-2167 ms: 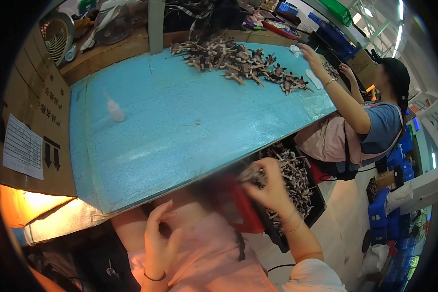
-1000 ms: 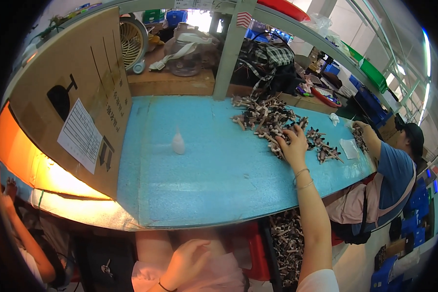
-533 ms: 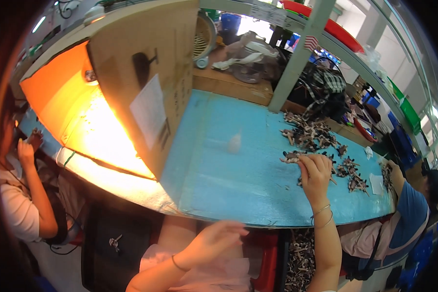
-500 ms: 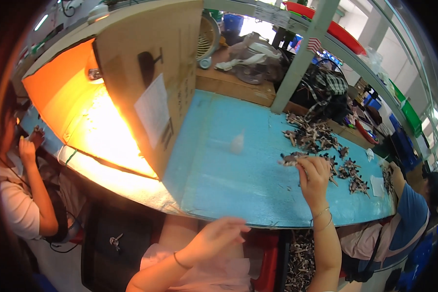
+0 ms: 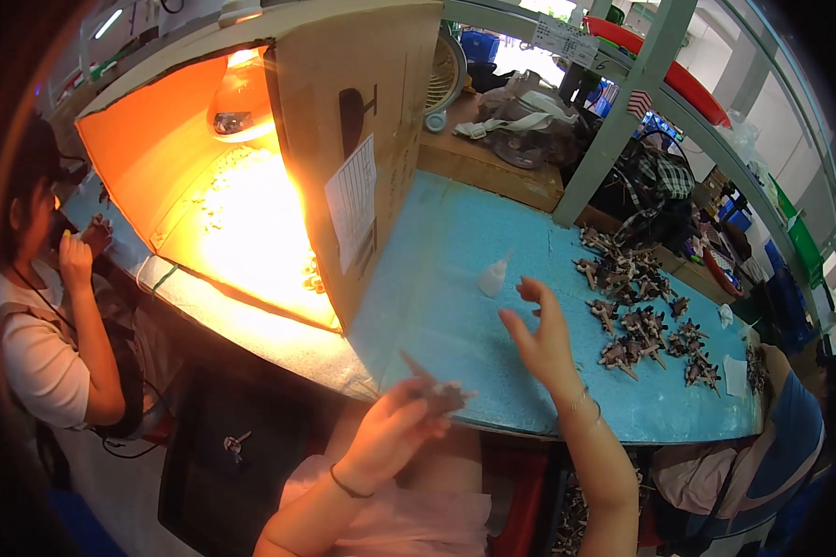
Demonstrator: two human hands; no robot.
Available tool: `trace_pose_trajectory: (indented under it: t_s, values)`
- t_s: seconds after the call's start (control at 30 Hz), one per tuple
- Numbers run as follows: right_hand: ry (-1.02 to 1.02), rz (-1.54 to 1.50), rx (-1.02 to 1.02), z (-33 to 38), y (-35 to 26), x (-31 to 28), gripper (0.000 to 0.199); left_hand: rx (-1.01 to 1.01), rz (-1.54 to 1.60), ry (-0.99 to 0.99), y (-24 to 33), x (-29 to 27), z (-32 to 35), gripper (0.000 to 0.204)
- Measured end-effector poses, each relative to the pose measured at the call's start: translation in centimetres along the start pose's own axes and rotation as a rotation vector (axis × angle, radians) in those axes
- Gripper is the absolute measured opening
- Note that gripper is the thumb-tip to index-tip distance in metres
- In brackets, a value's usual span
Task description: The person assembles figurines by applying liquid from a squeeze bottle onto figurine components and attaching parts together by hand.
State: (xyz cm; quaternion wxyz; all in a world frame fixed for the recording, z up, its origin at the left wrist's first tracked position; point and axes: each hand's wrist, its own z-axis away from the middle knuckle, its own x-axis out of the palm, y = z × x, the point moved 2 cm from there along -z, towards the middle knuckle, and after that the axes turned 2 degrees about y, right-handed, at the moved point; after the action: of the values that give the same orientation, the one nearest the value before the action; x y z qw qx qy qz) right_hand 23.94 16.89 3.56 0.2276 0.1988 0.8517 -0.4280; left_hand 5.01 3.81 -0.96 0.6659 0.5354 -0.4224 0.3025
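My left hand is closed around a small brown-and-pale figure piece at the table's near edge, above my lap. The piece is blurred, with thin limb-like parts sticking out. Over the blue tabletop, my right hand holds nothing, its thumb and fingers apart. Just left of its fingertips stands a small white squeeze bottle with a pointed nozzle, not touched. To the right of that hand lie several similar brown, black and tan figure pieces in loose heaps.
A cardboard box with a glowing heat lamp stands at left. Below the table are a dark tray holding one piece and a bin of pieces. Metal posts rise behind. Co-workers sit left and right.
The figure piece has passed from my right hand to my left. My right hand has opened and moved left toward the bottle. The view has shifted a little.
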Motion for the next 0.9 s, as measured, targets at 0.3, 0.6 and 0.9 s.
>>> trace_pose_trajectory:
  t_s: [0.3,0.6,0.9]
  values:
    - [-0.144,0.019,0.201,-3.4,2.4,3.0,0.037,0.014,0.135,-0.062,1.3,-1.0,1.4,0.034]
    - [-0.084,-0.528,0.297,4.8,-5.1,-1.7,0.031,0.045,-0.07,0.043,2.1,-0.5,2.2,0.035]
    - [0.23,-0.752,0.22,7.8,-5.7,-5.6,0.04,0.387,-0.622,0.121,1.8,2.2,2.3,0.053]
